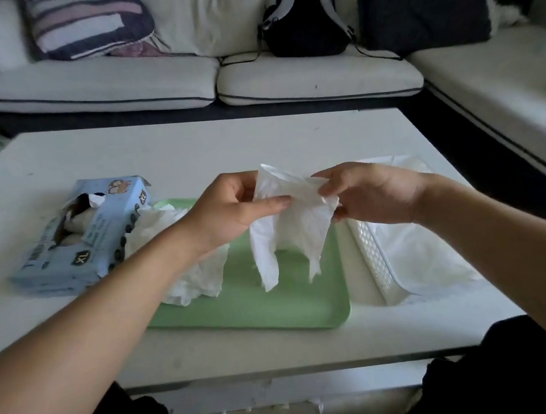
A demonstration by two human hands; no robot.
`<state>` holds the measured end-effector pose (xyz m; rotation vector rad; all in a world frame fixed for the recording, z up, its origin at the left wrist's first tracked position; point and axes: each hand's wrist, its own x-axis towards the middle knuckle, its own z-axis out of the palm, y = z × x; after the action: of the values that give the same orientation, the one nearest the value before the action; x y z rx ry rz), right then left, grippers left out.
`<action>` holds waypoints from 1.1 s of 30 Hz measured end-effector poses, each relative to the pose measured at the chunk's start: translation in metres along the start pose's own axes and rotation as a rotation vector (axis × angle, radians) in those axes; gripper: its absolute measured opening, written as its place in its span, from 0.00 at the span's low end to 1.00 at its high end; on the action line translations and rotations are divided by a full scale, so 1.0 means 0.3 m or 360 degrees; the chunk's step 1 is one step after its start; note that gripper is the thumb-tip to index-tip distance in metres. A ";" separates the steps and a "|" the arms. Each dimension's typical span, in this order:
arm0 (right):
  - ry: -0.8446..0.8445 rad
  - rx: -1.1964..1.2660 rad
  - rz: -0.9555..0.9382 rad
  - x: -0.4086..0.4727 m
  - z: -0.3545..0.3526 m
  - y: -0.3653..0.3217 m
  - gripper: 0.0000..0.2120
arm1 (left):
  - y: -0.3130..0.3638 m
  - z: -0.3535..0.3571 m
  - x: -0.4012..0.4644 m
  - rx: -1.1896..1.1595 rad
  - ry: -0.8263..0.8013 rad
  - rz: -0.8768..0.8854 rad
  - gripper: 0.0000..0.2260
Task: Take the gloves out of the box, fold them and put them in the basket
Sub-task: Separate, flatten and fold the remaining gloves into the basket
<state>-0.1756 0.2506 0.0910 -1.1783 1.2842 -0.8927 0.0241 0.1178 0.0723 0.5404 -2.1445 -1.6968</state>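
Hands meet above the middle of a white table (192,147), both holding one thin white glove (291,225) in the air over a green tray (274,306). The left hand (231,207) pinches the glove's left side, thumb stretched along the front of the film and the other fingers curled behind it. The right hand (367,194) pinches the glove's upper right edge between thumb and curled fingertips. The glove hangs crumpled from these two grips, with two finger-like flaps drooping toward the tray without clearly touching it.

On the left part of the tray, partly under the left forearm, lies a loose heap of more white gloves (188,275), spilling over the tray's left edge toward the box. The glove box (81,238), pale blue and marked XL, rests on the table just left of the tray; its top opening is torn open and white material shows inside.

Just right of the tray stands a white perforated basket (375,263), under the right wrist; something white and filmy lies in it, though how it is folded cannot be told.

Beyond the far edge of the table runs a white sofa (286,78) carrying a striped cushion (90,20), a black backpack (303,20) and a dark cushion (426,8)
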 end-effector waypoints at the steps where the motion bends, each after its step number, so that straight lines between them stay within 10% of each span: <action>1: -0.0008 0.0062 -0.0043 -0.006 -0.015 -0.005 0.22 | 0.020 0.005 0.008 -0.0162 0.0036 -0.0022 0.09; 3: -0.0048 0.0086 -0.0136 -0.011 -0.017 0.001 0.36 | 0.049 0.018 0.019 -0.0409 0.0094 -0.0077 0.11; 15: 0.0881 0.0464 -0.0396 -0.120 -0.052 -0.073 0.02 | 0.142 0.143 0.061 -0.0325 0.0138 0.0065 0.08; 33: 0.1005 0.0428 -0.0249 -0.456 -0.331 -0.095 0.20 | 0.383 0.462 0.341 -0.0236 0.0007 0.0022 0.07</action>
<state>-0.2866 0.3623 0.1590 -0.8126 1.5114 -1.5850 -0.1420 0.2071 0.1577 0.4854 -1.9945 -1.8267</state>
